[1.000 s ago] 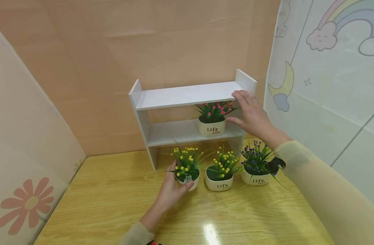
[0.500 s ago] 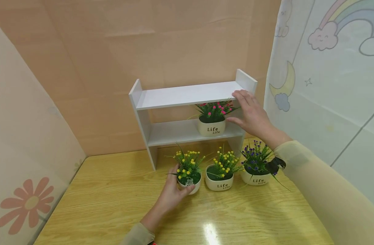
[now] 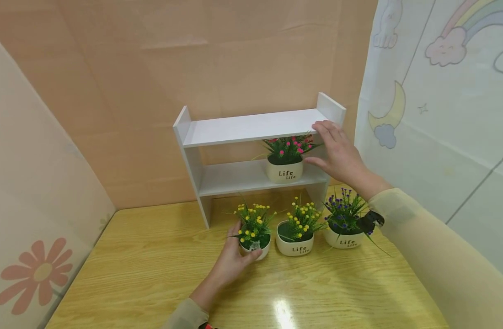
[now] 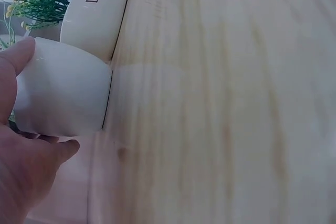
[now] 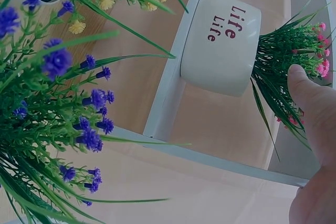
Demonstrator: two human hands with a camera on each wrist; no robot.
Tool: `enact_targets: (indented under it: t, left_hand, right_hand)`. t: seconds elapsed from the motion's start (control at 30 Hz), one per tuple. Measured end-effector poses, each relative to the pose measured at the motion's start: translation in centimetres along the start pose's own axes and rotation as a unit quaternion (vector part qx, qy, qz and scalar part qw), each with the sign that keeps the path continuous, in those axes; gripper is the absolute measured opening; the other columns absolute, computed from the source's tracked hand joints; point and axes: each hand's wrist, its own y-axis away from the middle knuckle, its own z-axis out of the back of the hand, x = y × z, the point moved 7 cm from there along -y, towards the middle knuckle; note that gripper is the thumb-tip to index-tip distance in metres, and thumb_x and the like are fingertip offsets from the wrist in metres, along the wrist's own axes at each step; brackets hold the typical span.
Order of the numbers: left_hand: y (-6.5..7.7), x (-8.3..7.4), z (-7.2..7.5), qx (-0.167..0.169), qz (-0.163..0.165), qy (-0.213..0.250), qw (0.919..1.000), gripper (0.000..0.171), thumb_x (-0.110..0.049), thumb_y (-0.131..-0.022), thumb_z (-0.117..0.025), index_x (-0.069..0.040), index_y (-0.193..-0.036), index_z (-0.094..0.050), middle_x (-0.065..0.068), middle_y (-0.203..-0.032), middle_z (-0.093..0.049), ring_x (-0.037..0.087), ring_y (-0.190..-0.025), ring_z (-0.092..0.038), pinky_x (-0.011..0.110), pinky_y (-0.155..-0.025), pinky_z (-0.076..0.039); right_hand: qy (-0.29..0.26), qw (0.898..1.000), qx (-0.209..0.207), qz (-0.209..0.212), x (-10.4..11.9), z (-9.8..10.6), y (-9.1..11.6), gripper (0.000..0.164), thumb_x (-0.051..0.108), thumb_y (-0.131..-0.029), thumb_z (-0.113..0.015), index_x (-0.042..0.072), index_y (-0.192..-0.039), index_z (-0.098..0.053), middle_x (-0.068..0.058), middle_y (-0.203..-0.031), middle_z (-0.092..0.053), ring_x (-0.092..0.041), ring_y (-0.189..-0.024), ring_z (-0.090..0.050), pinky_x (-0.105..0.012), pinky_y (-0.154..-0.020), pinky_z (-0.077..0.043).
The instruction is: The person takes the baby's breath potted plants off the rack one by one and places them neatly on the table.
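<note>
My left hand [image 3: 231, 258] grips a small white flowerpot [image 4: 63, 87] of yellow artificial flowers on the wooden table, thumb in front and fingers round the far side. To its right stands a second pot of yellow flowers [image 3: 294, 249] marked "Life", a small gap apart in the head view. Up at the white two-tier shelf [image 3: 251, 127], my right hand [image 3: 338, 151] has its fingertips at the top board's front edge near the right end. Its thumb points toward the pot of pink flowers [image 3: 284, 172], which sits on the middle board.
A pot of purple flowers [image 3: 344, 241] stands rightmost in the row, below my right forearm, its leaves by the black wrist device [image 3: 371, 221]. The table [image 3: 124, 265] extends left and forward of the pots. Printed walls enclose both sides.
The pot in my left hand has shifted slightly right and toward me, mostly in the first half second. My right hand stays in place at the shelf.
</note>
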Motion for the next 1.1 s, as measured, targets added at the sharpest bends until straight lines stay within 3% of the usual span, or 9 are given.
enact_targets:
  t: [0.3,0.53,0.9,1.1]
  left_hand:
    - [-0.1,0.2,0.0,0.006,-0.008,0.010,0.9999,0.113,-0.034,-0.098,-0.089,-0.001,-0.175,-0.014,0.026,-0.177,-0.022,0.048,-0.161,-0.029,0.065,-0.127,-0.031]
    - [0.1,-0.4,0.7,-0.001,-0.002,0.021,0.9998,0.120,-0.033,-0.093,-0.094,-0.004,-0.176,-0.012,0.024,-0.176,-0.024,0.044,-0.158,-0.035,0.060,-0.125,-0.038]
    - [1.1,-3.0,3.4,-0.025,-0.021,0.012,0.9994,0.125,-0.024,-0.090,-0.095,-0.008,-0.177,-0.007,0.022,-0.178,-0.022,0.041,-0.163,-0.028,0.059,-0.128,-0.034]
    - [1.6,-4.6,4.7,-0.034,-0.012,-0.017,0.9992,0.126,-0.029,-0.091,-0.095,-0.022,-0.179,-0.005,0.017,-0.180,-0.019,0.048,-0.160,-0.032,0.066,-0.124,-0.036]
  right_hand:
    - [0.003,1.000,0.004,-0.002,-0.1,0.0,0.0,0.098,0.027,-0.089,-0.096,-0.002,-0.163,-0.039,-0.026,-0.164,-0.041,-0.047,-0.156,-0.034,-0.064,-0.127,-0.032]
    - [0.004,1.000,0.002,-0.003,0.1,0.1,0.0,0.099,0.024,-0.088,-0.097,-0.001,-0.164,-0.039,-0.026,-0.164,-0.041,-0.046,-0.156,-0.033,-0.064,-0.126,-0.033]
    - [-0.001,1.000,0.003,-0.004,0.0,0.1,-0.2,0.098,0.023,-0.088,-0.097,-0.002,-0.163,-0.039,-0.026,-0.165,-0.041,-0.047,-0.156,-0.032,-0.060,-0.131,-0.027]
    - [-0.001,1.000,0.005,-0.004,-0.1,-0.1,-0.1,0.098,0.022,-0.088,-0.097,-0.003,-0.163,-0.040,-0.027,-0.164,-0.042,-0.048,-0.157,-0.032,-0.059,-0.132,-0.024]
